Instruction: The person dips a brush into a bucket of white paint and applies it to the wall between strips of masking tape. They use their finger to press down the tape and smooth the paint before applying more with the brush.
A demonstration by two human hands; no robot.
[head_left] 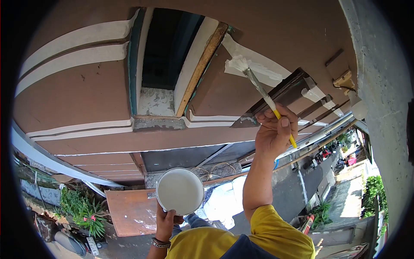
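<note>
My right hand (pixel 278 127) is closed round the yellow-ended handle of a paintbrush (pixel 263 90), raised in front of the brown wall. The whitish bristles lie against or just in front of a white painted band (pixel 263 71) right of the window opening; contact is hard to tell. Down at chest height, my left hand (pixel 166 222) grips a round paint bucket (pixel 180 191) by its lower side. White paint shows inside it. A bracelet circles the left wrist.
The window opening (pixel 166 52) has a bare wooden strip (pixel 202 67) along one side. Dark trim (pixel 282 93) sits beside the white band. Below are a rusty brown sheet (pixel 129 211), a white covering (pixel 226 198), plants (pixel 82 207) and a street with parked motorbikes. A grey concrete surface (pixel 384 99) rises at right.
</note>
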